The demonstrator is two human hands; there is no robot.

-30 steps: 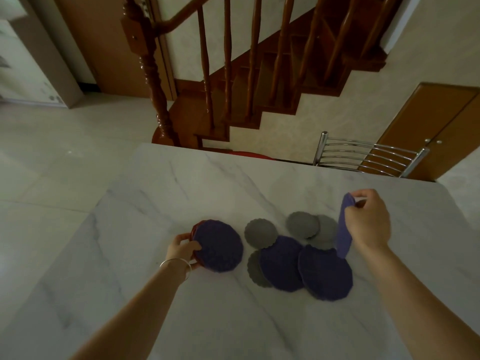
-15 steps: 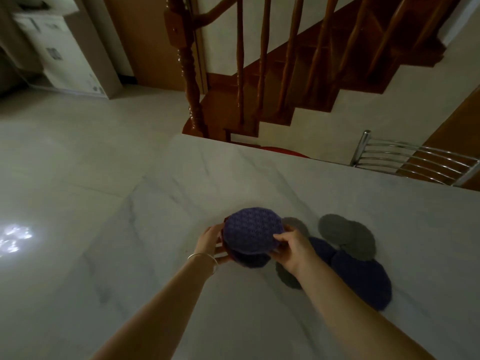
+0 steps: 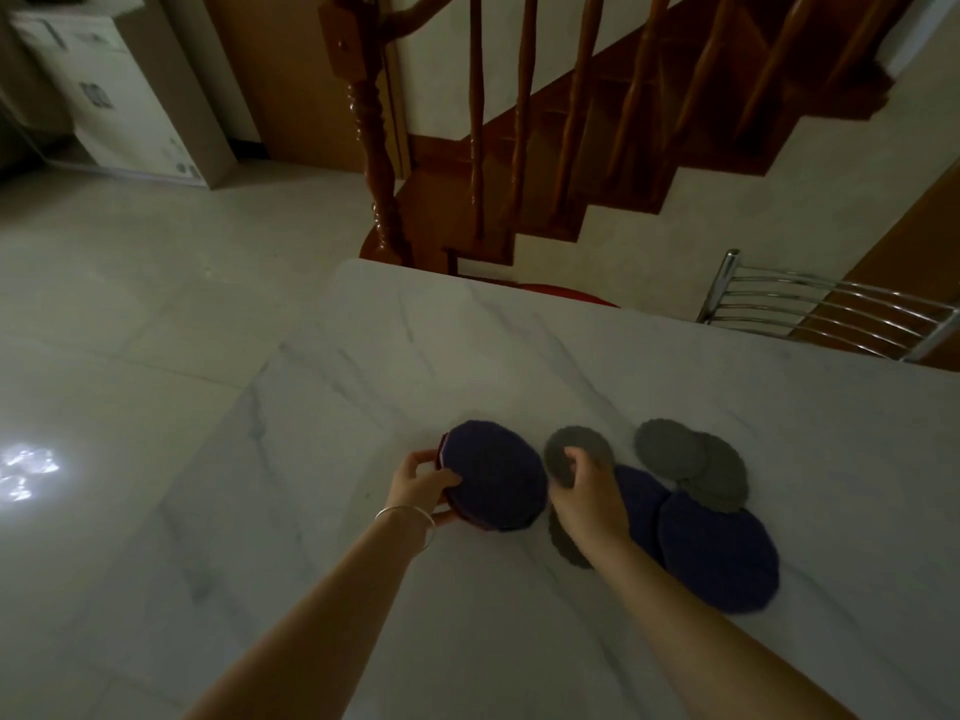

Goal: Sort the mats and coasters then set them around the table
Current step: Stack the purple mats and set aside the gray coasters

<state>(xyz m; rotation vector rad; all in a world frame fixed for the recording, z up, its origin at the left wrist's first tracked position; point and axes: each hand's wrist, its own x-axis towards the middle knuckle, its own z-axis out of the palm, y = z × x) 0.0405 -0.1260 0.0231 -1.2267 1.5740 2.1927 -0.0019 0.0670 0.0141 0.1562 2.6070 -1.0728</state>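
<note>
Purple mat now on stack (image 3: 493,475), left hand (image 3: 423,485) gripping it; right hand (image 3: 584,491) released, fingers loosely curled over grey coaster (image 3: 571,452) beneath. Sorting continues.

Wooden staircase (image 3: 597,163) behind the table, turned newel post (image 3: 376,148) at its foot, spindles running up to the right. Metal chair back (image 3: 831,314) with horizontal bars at the far right edge. Something red (image 3: 566,294) just past the far edge, mostly hidden. Pale cabinet (image 3: 119,90) top left. Glossy tiled floor (image 3: 130,304) with a bright glare patch (image 3: 26,470) at left. Brown door (image 3: 914,236) far right.
</note>
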